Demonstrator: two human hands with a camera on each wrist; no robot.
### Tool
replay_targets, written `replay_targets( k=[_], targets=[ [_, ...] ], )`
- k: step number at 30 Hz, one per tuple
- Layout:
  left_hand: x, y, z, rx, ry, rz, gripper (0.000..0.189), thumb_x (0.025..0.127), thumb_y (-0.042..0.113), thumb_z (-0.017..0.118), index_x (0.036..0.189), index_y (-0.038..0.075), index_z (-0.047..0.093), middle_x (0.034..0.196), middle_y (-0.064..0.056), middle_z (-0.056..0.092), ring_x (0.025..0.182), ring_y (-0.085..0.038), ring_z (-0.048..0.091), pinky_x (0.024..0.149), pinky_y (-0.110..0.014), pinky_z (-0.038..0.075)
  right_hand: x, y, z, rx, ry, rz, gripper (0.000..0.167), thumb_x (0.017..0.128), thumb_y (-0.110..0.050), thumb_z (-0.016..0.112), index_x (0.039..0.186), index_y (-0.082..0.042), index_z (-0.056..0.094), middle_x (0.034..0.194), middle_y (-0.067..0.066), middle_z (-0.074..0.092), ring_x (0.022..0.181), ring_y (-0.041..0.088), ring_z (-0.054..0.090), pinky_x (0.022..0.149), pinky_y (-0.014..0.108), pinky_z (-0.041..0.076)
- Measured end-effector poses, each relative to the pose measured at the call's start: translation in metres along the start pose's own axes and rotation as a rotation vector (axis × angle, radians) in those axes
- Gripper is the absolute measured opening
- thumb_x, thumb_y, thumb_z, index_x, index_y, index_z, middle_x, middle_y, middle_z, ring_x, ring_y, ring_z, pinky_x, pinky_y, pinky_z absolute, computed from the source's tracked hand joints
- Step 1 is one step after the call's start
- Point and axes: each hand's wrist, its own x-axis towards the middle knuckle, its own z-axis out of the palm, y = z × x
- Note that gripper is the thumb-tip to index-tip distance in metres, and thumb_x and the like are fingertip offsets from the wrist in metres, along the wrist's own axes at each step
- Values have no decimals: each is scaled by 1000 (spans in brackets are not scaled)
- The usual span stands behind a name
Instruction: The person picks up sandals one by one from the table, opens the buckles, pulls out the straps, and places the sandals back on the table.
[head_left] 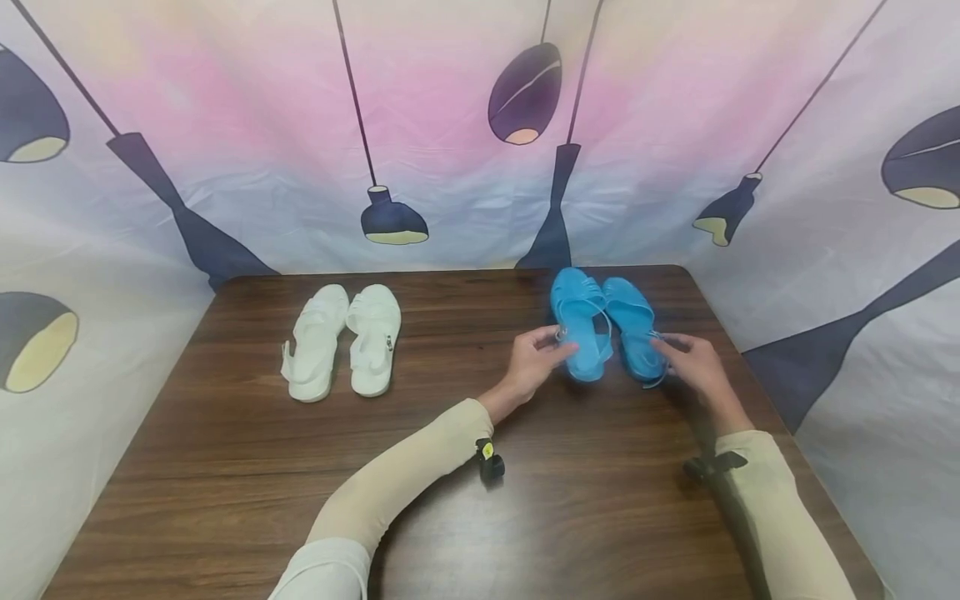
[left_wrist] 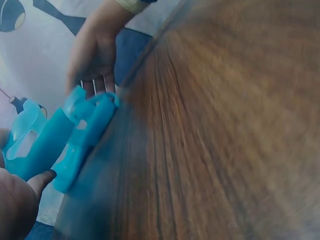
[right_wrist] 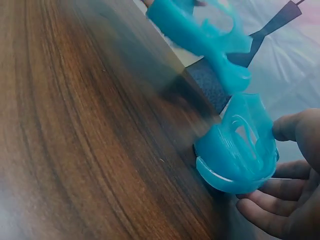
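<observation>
Left hand (head_left: 536, 360) pinching one blue sandal (head_left: 581, 323), right hand (head_left: 693, 362) gripping the other sandal (head_left: 636, 325), near the table's (head_left: 465, 333) far right corner, white sandals (head_left: 375, 312) by its far left.

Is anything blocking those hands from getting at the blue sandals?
Nothing visible is. The left hand pinches the left blue sandal, and the right hand is at the heel end of the right blue sandal. The white sandals stand well to the left.

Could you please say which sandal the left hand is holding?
The blue sandal nearer the white pair, which lies untouched; the right hand touches the other blue one.
</observation>
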Motion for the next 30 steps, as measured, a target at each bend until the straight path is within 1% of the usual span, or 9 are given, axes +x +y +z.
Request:
replay_targets(
  k=[7, 14, 19, 23, 30],
  targets=[
    [9, -11, 3, -2, 6, -38, 37, 91, 6, 77, 125, -4, 67, 121, -16, 68, 108, -23, 70, 89, -33, 59, 1, 2, 1, 21, -18, 7, 88, 100, -62, 52, 155, 5, 35, 154, 35, 38, 133, 49, 51, 108, 56, 44],
    [15, -17, 8, -12, 9, -83, 34, 91, 6, 77, 123, -3, 68, 118, -14, 69, 102, -19, 70, 87, -35, 60, -1, 1, 1, 26, -18, -8, 87, 100, -60, 52, 155, 4, 35, 155, 34, 37, 134, 49, 50, 109, 57, 43],
    [17, -19, 10, -39, 22, -118, 35, 90, 5, 77, 123, -4, 69, 118, -14, 69, 102, -20, 71, 86, -35, 60, -1, 0, 1, 26, -20, -9, 86, 101, -60, 52, 155, 5, 34, 155, 34, 36, 134, 49, 49, 109, 57, 43],
    [17, -19, 11, -51, 33, -129, 35, 90, 4, 77, 122, -4, 68, 118, -16, 70, 103, -22, 71, 86, -35, 60, -1, 0, 1, 25, -18, -8, 86, 101, -60, 52, 155, 5, 34, 155, 34, 36, 134, 49, 50, 109, 57, 43],
    [15, -21, 12, -69, 54, -149, 34, 90, 4, 78, 122, -4, 68, 116, -17, 71, 103, -22, 71, 87, -35, 60, -2, 1, 1, 29, -26, -6, 86, 101, -61, 51, 155, 4, 34, 155, 34, 36, 133, 50, 50, 109, 58, 43]
  ],
)
